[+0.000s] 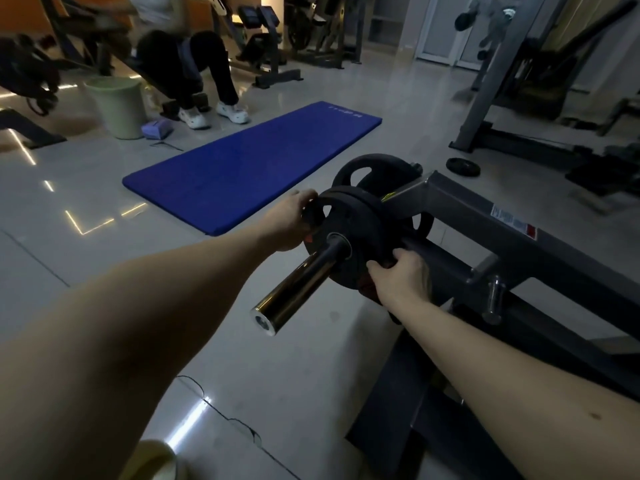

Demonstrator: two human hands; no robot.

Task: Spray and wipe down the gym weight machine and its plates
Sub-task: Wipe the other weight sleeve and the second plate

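Here the left hand (290,220) and the right hand (403,276) each clamp their grip on opposite edges of the weight plate (362,220).

We saw a black plate (363,230) standing upright on the machine's chrome sleeve (304,282) at centre frame. A larger rear plate (381,161) stood just behind it. The grey machine (467,199) ran off toward the right edge.

Dim indoor light throughout — the glossy pale tiled floor (86,188) mirrors thin bright ceiling strips at left and bottom. Soft glare runs along the polished chrome cylindrical sleeve (301,282). The background smears with blur, and wide-angle distortion bends the edges.
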